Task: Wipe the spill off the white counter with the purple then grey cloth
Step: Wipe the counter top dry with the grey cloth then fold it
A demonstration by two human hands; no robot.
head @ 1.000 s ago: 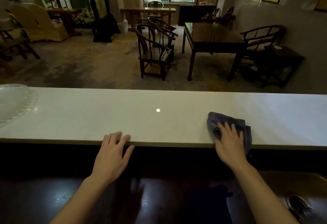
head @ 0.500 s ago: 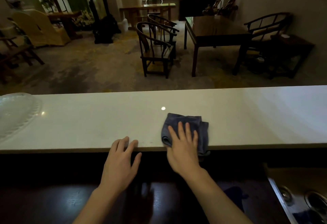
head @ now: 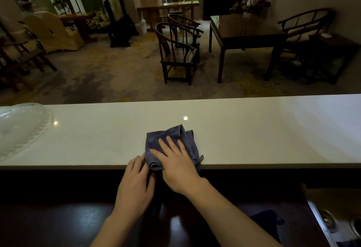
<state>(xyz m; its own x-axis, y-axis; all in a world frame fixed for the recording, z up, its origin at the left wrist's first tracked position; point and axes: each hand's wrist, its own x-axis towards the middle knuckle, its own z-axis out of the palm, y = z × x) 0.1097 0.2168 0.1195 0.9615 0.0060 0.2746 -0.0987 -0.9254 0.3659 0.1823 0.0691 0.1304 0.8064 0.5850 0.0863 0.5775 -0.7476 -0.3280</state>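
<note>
A crumpled bluish-grey cloth (head: 176, 135) lies on the white counter (head: 254, 133), at its front edge near the middle. My right hand (head: 178, 161) presses flat on the cloth with fingers spread. My left hand (head: 134, 185) rests on the counter's front edge just left of it, fingertips touching the cloth's left fold. No liquid shows plainly on the counter; a small bright light reflection (head: 185, 118) sits just beyond the cloth. A second, darker cloth (head: 267, 217) lies on the dark lower surface under my right forearm.
A clear glass dish (head: 17, 127) sits on the counter's far left. A metal fixture (head: 332, 222) is on the lower surface at the right. Beyond the counter are wooden chairs (head: 175, 51) and a dark table (head: 244, 30).
My right hand has slid the cloth leftward along the counter's front edge, from the right side to the middle, until it meets my left hand. The left hand stayed on the edge.
</note>
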